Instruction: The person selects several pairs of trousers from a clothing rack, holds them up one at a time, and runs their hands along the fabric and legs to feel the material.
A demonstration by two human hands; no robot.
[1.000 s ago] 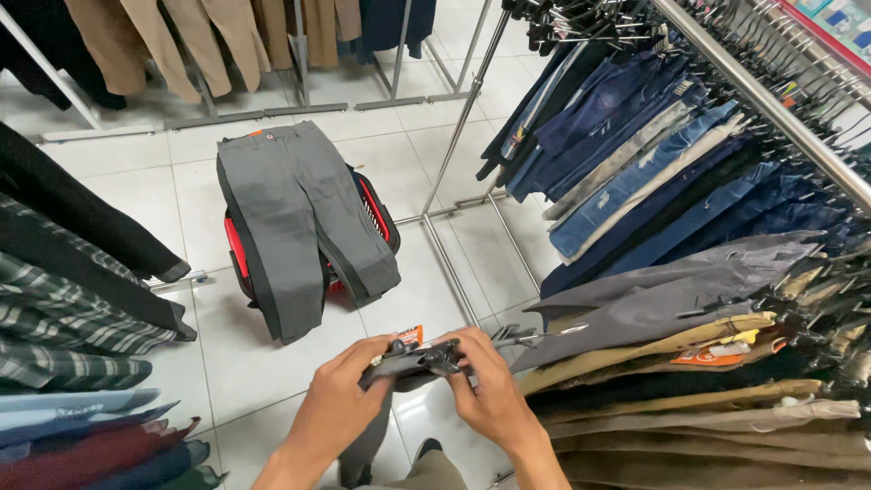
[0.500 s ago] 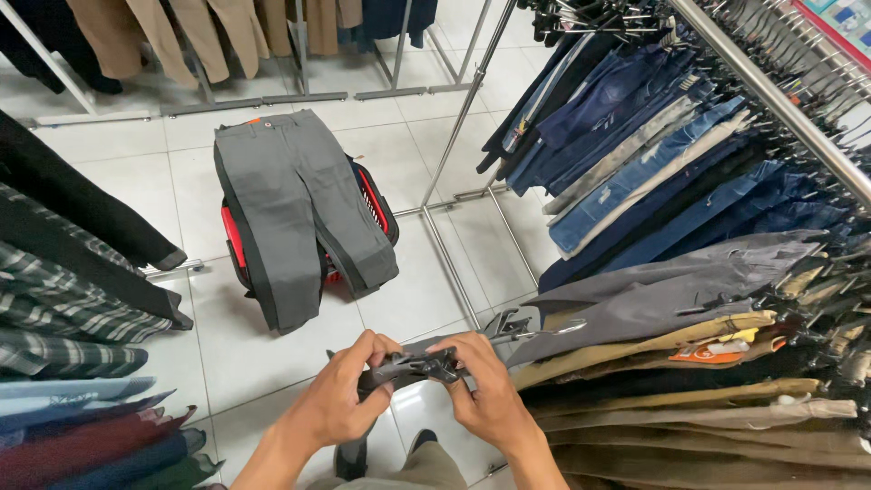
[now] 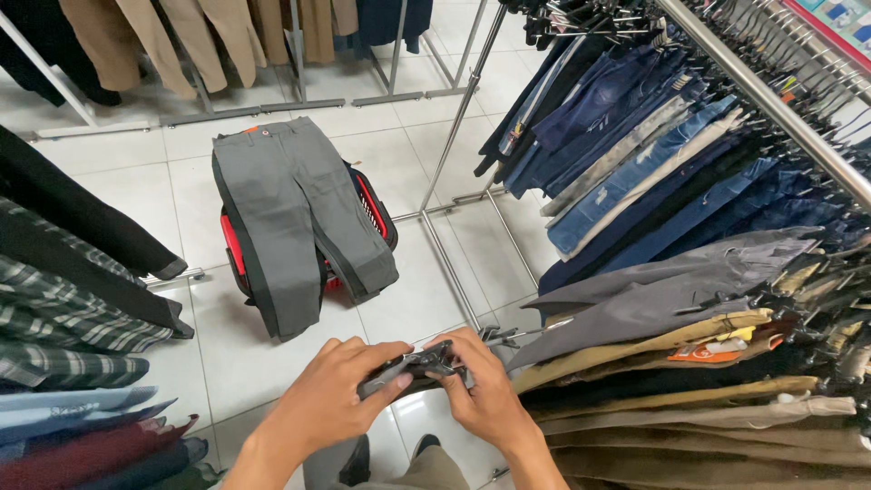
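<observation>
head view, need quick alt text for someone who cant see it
Two bare hands, left hand and right hand, grip a dark clip hanger over a white tiled floor. Ahead, grey trousers drape over a red basket; a rack of jeans and trousers hangs at right.

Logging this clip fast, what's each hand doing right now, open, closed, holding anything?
Left hand: closed on the dark grey clip hanger, fingers over its left end.
Right hand: closed on the same hanger's right end.
</observation>
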